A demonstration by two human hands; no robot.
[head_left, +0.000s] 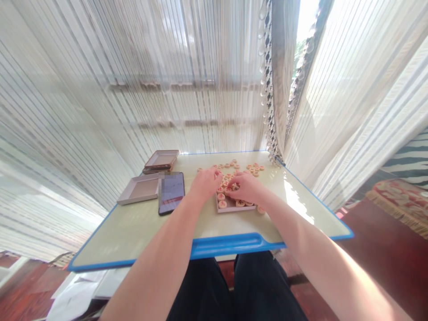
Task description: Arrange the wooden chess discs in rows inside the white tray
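A shallow pale tray (223,209) lies near the middle of the small table (133,232) and holds several round wooden game pieces with red marks (222,204). My left hand (206,183) rests at the tray's far left corner, fingers curled onto the pieces. My right hand (246,187) lies over the tray's right half, fingers bent and pinching among the pieces. More loose pieces (254,168) are scattered on the table beyond both hands. Which piece each hand holds is too small to make out.
A dark phone (171,192) lies left of the tray. An empty box lid (139,189) and a second brown box (161,160) sit further left. The table has a blue rim (230,245). Sheer curtains (317,111) hang close behind and to the right.
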